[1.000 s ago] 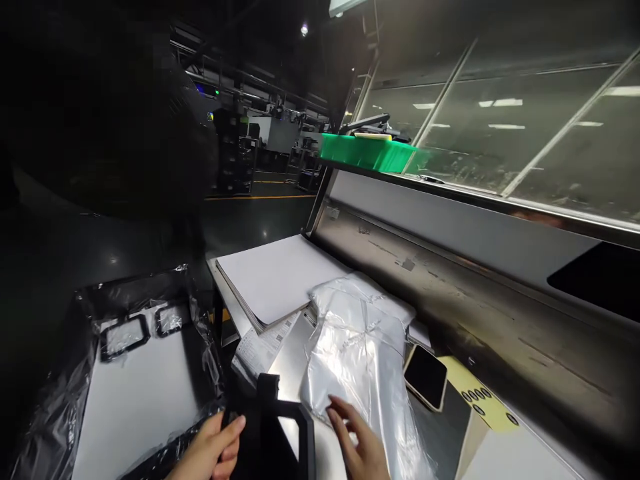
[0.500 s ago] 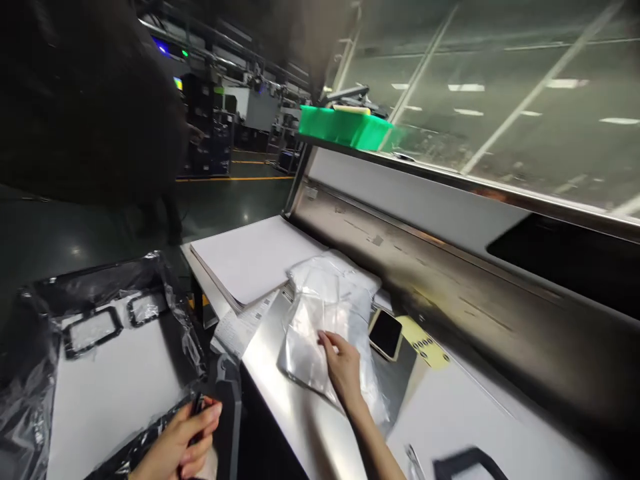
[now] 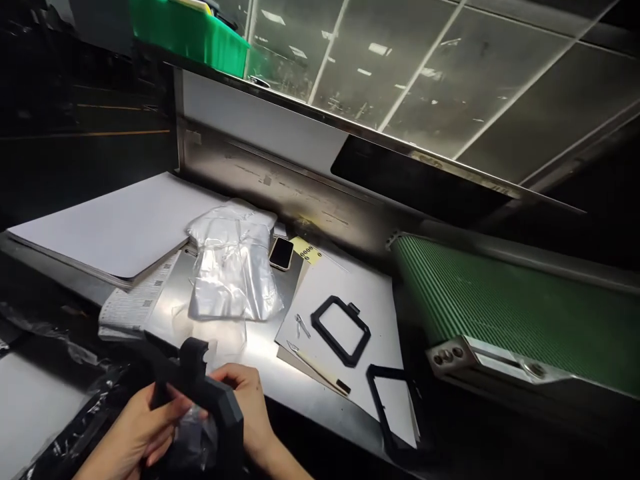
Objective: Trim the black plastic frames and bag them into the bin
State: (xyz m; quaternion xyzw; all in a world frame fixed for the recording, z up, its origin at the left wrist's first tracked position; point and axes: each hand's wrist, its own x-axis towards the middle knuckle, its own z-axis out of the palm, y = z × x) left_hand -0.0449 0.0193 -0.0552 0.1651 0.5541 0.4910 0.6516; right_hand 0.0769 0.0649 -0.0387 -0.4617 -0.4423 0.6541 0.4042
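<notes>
A black plastic frame (image 3: pixel 227 410) with a small tab stands up close to me, blurred at its edges. My left hand (image 3: pixel 150 423) grips its near side with thumb and fingers. My right hand (image 3: pixel 250 403) is behind the frame's far side, its fingers closed at a thin clear plastic bag (image 3: pixel 197 433) that shows through the frame opening. The frame hides part of those fingertips. Beyond both hands, a stack of clear plastic bags (image 3: pixel 233 267) lies on the metal table (image 3: pixel 267 363).
Right of the bags are a phone (image 3: pixel 281 253), nail clippers (image 3: pixel 301 325), a craft knife (image 3: pixel 317 368) and two black frames (image 3: pixel 320 323) on white board. White sheets (image 3: pixel 115 227) lie left. A green conveyor belt (image 3: pixel 515 310) stands right; a green bin (image 3: pixel 190 37) sits above.
My right hand has left the bag stack and come back to the frame with a clear bag. My left hand has brought the black frame up into view. The camera has turned right.
</notes>
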